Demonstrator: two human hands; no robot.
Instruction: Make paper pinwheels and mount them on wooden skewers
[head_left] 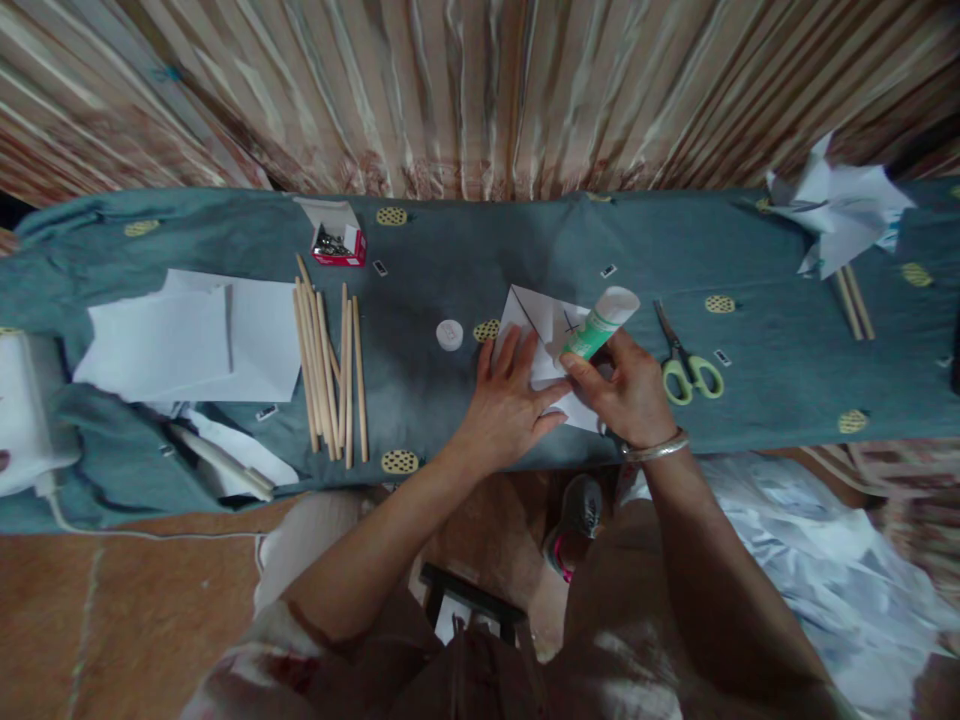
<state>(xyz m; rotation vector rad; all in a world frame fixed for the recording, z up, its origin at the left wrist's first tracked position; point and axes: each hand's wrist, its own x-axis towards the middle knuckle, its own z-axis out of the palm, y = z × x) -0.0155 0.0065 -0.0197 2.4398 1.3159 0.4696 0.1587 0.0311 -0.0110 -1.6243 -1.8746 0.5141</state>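
A white sheet of paper [551, 308] with dark drawn lines lies on the cloth in front of me. My left hand [510, 400] rests flat on its left part, fingers spread. In my right hand [626, 385] is a green and white glue stick [596, 325], tilted, its lower end down at the paper. Whether the tip touches the sheet is hidden by my fingers. A round white cap [449, 335] lies left of the paper. Just right of my right hand are scissors [686, 360] with light green handles.
Several wooden sticks [349, 375] lie to the left, beside white paper sheets [259, 335]. Behind them stands a small open red box [337, 245] of metal pins. Paper pinwheels [847, 210] on sticks lie at the far right. A white device [30, 410] with a cord sits far left.
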